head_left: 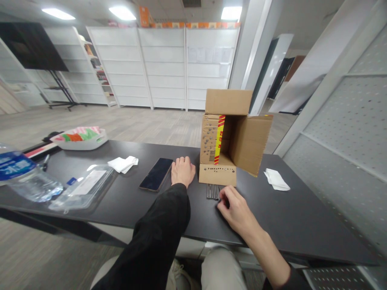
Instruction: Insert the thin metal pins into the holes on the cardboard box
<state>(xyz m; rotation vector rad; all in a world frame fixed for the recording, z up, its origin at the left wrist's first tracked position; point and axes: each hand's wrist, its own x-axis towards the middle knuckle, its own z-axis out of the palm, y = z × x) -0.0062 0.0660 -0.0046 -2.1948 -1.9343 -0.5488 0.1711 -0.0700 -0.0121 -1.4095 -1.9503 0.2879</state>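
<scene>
My left hand (pixel 183 171) rests on the dark table with its fingers curled under, right beside a black phone (pixel 156 174). Whatever it may hold is hidden beneath the palm. Thumb and forefinger of my right hand (pixel 232 205) are pinched together at the right end of a row of several thin, dark metal nails (pixel 212 191). Anything between those fingertips is too small to make out. Just behind the row stands an open cardboard box (pixel 209 139) with yellow-and-red tape; small dark round spots dot its front, and a line of them crosses its lower flap (pixel 217 177).
Left of the phone lie a folded white tissue (pixel 123 164), a clear plastic case (pixel 86 187) and a water bottle (pixel 27 173). A white basket (pixel 80 146) with coloured items sits at the far left edge. Another tissue (pixel 276 179) lies right of the box, near a perforated panel (pixel 341 141).
</scene>
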